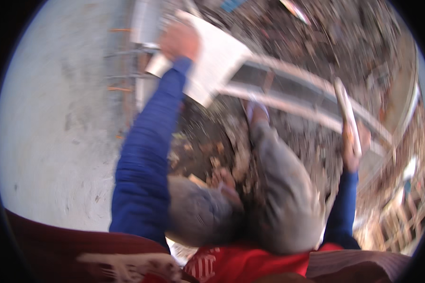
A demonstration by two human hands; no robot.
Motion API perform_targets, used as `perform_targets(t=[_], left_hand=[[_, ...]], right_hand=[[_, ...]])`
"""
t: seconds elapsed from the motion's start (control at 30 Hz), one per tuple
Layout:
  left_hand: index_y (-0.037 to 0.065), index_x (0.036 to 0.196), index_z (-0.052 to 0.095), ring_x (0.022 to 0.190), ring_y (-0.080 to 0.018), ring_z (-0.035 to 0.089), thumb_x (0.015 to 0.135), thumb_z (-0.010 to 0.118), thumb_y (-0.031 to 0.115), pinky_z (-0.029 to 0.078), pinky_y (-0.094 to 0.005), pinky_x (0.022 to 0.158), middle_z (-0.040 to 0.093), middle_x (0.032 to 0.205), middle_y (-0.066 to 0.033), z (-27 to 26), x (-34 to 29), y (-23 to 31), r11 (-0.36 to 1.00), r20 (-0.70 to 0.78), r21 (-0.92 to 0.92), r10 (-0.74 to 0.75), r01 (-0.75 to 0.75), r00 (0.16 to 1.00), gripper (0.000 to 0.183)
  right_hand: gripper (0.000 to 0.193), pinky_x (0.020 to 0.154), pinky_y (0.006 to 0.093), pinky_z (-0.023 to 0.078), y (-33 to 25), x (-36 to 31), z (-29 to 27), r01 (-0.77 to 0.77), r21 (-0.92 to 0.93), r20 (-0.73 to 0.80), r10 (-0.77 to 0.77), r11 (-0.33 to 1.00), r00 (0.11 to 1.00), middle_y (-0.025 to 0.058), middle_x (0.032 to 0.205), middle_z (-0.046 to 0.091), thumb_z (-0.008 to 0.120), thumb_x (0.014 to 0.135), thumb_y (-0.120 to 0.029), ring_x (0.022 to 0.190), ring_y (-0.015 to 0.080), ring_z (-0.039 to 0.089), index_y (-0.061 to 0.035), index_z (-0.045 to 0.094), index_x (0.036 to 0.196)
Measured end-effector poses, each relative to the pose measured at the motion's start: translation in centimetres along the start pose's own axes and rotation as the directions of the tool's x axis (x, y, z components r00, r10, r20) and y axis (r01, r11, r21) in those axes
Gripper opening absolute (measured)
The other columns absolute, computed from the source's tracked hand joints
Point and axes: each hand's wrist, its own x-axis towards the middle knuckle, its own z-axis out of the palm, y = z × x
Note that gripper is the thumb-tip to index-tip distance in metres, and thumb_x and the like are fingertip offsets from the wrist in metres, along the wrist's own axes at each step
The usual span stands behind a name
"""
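At the upper left, my left hand (180, 40) is closed and blurred, gripping a pale flat board (217, 49) near its left edge. The board lies slanted across one end of a long wooden frame (293, 101) with crosspieces. On the right, my right hand (353, 148) is wrapped round a narrow, pale, stick-like piece (345, 106), which stands up out of the grip beside the far end of the frame. Motion blur hides what kind of piece it is.
A pale grey wall (56, 118) rises along the left, with thin orange rods (120, 88) beside it. Rough, littered soil (326, 42) lies beyond the frame. Slatted wood (401, 217) is at the lower right. My legs (285, 184) are bent below the frame.
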Motion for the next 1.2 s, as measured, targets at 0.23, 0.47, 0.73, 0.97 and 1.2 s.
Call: perform_targets(t=[0.23, 0.47, 0.73, 0.97, 1.2], left_hand=[[0.007, 0.092, 0.075, 0.083, -0.0404, 0.074, 0.097, 0.053, 0.028, 0.059, -0.0539, 0.074, 0.076, 0.091, -0.0195, 4.1, 7.3, -7.2, 0.89, 0.173, 0.143, 0.409, -0.434, 0.896, 0.03], [0.0, 0.116, 0.066, 0.102, -0.0455, 0.067, 0.1, 0.048, 0.022, 0.052, -0.0524, 0.09, 0.071, 0.105, -0.0271, 4.1, 7.6, -9.9, 0.76, 0.014, -0.124, 0.644, -0.638, 0.765, 0.033], [-0.004, 0.134, 0.06, 0.118, -0.0317, 0.061, 0.109, 0.039, 0.026, 0.045, -0.0426, 0.104, 0.066, 0.127, -0.0206, -8.5, -0.8, -14.4, 0.703, -0.051, -0.528, 0.533, -0.476, 0.845, 0.045], [0.003, 0.148, 0.051, 0.149, -0.0483, 0.028, 0.111, 0.031, 0.031, 0.018, -0.0531, 0.125, 0.042, 0.154, -0.0326, -12.1, -17.5, -18.7, 0.821, -0.097, -0.528, 0.198, -0.219, 0.975, 0.051], [-0.008, 0.122, 0.049, 0.112, -0.0464, 0.06, 0.093, 0.066, 0.014, 0.046, -0.0499, 0.097, 0.059, 0.111, -0.0334, -20.6, -28.3, -17.6, 0.466, 0.369, -0.694, -0.425, 0.549, 0.827, 0.04]], right_hand=[[0.053, 0.093, 0.048, 0.052, 4.6, -3.6, 5.5, 0.083, -0.264, 0.037, -0.076, 0.961, 0.996, 0.0228, 0.116, 0.064, 0.082, 0.084, -0.032, 0.107, 0.0392, 0.063, 0.0024, 0.063, 0.119], [0.061, 0.107, 0.0511, 0.045, -4.6, -14.4, 6.4, -0.244, -0.13, -0.078, 0.236, 0.961, 0.969, 0.0206, 0.127, 0.055, 0.075, 0.089, -0.033, 0.123, 0.0385, 0.053, -0.0057, 0.054, 0.14], [0.042, 0.099, 0.0537, 0.047, 3.7, -34.2, -0.5, -0.612, -0.575, -0.225, 0.614, 0.543, 0.757, 0.0252, 0.122, 0.063, 0.071, 0.091, -0.029, 0.115, 0.0443, 0.057, -0.0037, 0.064, 0.125], [0.041, 0.094, 0.0489, 0.053, 9.0, -45.2, -4.1, -0.691, -0.464, -0.115, 0.735, 0.555, 0.668, 0.0269, 0.114, 0.071, 0.062, 0.1, -0.032, 0.11, 0.0418, 0.067, 0.0002, 0.067, 0.124], [0.042, 0.087, 0.0533, 0.053, 8.6, -36.7, -12.4, -0.589, -0.495, 0.107, 0.718, 0.638, 0.688, 0.0348, 0.116, 0.067, 0.054, 0.104, -0.022, 0.105, 0.0504, 0.066, 0.0084, 0.056, 0.134]])
